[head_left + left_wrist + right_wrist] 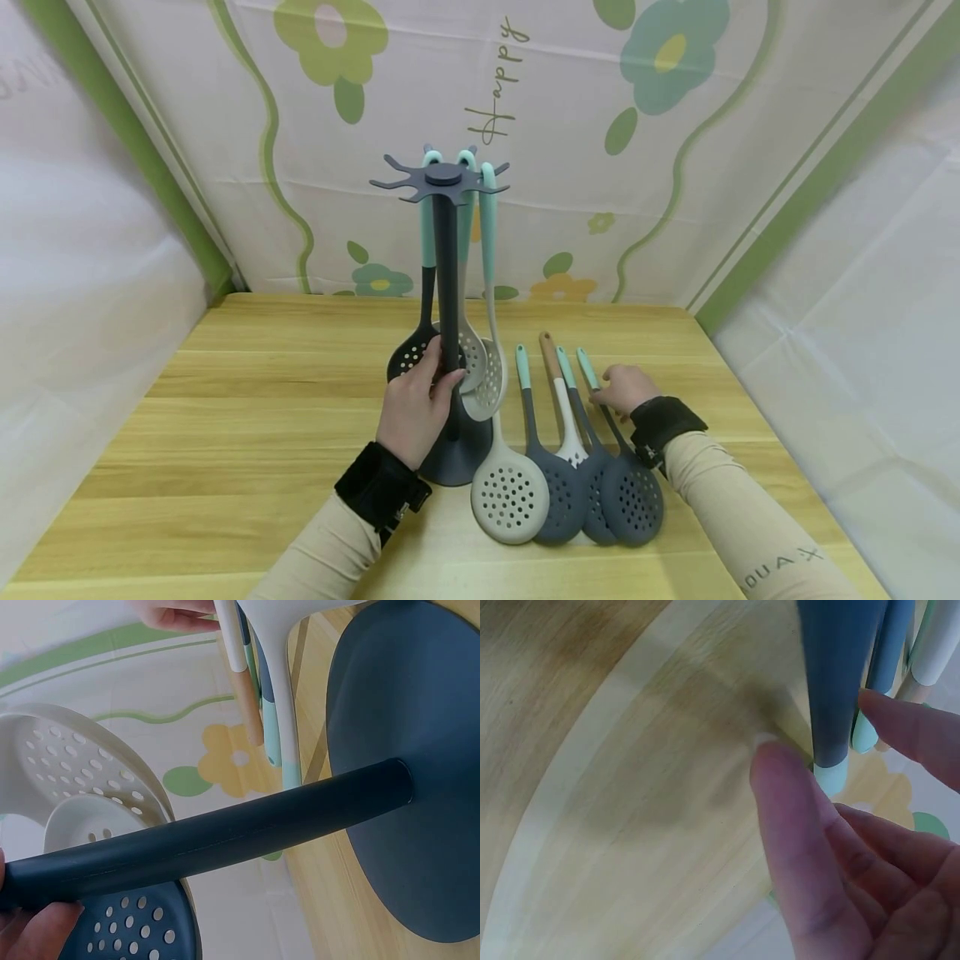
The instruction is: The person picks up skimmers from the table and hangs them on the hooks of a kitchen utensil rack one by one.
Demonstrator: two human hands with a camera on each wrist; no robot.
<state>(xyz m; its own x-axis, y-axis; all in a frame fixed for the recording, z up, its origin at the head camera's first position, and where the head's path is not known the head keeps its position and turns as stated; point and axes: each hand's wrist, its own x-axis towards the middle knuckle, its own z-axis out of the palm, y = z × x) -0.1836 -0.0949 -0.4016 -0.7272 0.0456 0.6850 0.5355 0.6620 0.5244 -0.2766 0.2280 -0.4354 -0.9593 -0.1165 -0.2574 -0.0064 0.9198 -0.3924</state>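
A left hand (412,410) grips a dark utensil stand (446,275) by its pole; the right hand (628,390) holds its fingers parted about the handle of the rightmost skimmer (633,500), lying on the table (262,450).

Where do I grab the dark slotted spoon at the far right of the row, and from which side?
Probably pinch the dark slotted spoon by its mint-tipped handle, coming from the right, where your right hand is. The handle is slim, while the broad head overlaps the neighbouring spoon on its left.
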